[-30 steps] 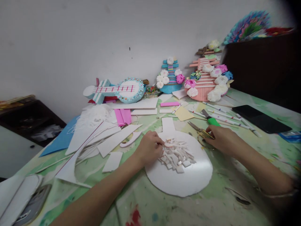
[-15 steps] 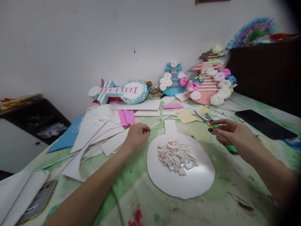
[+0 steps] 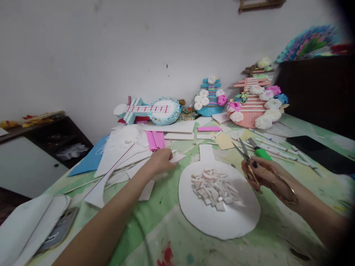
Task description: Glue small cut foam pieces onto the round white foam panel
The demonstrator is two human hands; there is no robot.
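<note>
Your one green-and-white table [image 3: 151, 229] bears one round white board [image 3: 219, 225] with a short neck, plus at least three decorated model lutes [image 3: 166, 111]. You have two phones: a black one [image 3: 321, 153] and a grey one [image 3: 62, 227], its pale lettering too small to read. One pair of scissors [image 3: 244, 149] sits in your right hand [image 3: 262, 171], fingers curled on the handles, blades spread. Your left hand [image 3: 160, 161] pinches one white offcut [image 3: 178, 158], its tip jutting past the fingertips. The scraps [image 3: 215, 190], too many to count, lie heaped on the board, between your hands.
</note>
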